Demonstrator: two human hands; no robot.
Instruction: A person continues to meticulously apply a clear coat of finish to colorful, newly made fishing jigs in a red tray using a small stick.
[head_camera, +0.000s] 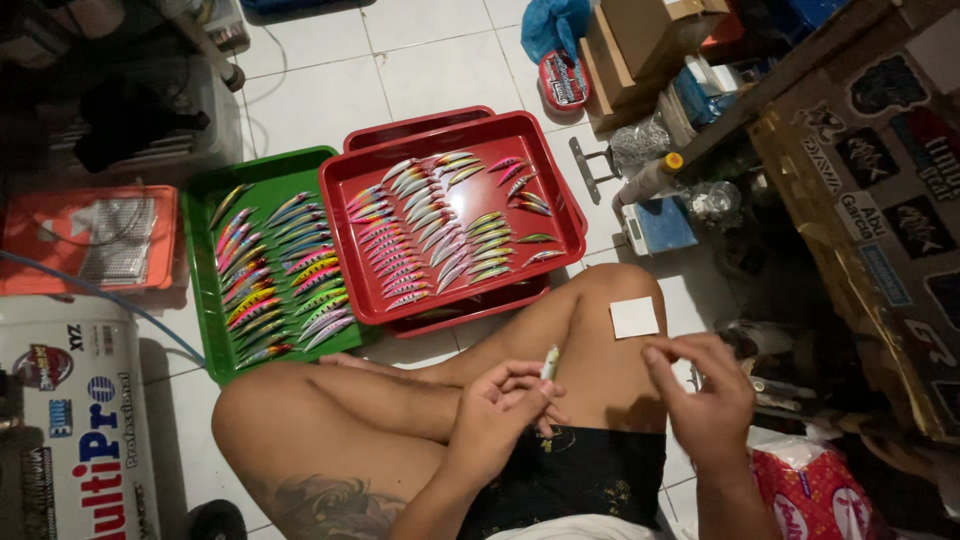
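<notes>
I sit cross-legged on a white tiled floor. My left hand (503, 404) is closed around a small pale fishing lure (549, 362) that sticks up from my fingers. My right hand (703, 392) hovers just to the right of it, thumb and fingers pinched together; whether something tiny is between them I cannot tell. A small white square sheet (634, 317) rests on my right knee, just above the right hand. In front of my legs lie a red tray (548, 170) and a green tray (207, 330), both holding rows of several colourful lures.
A second red tray (400, 129) lies under the first. An orange lid (30, 240) and a white bucket (80, 430) are at left. Cardboard boxes (640, 40), a bottle (650, 180) and a stickered wooden board (880, 200) crowd the right. A red packet (810, 490) lies beside my hip.
</notes>
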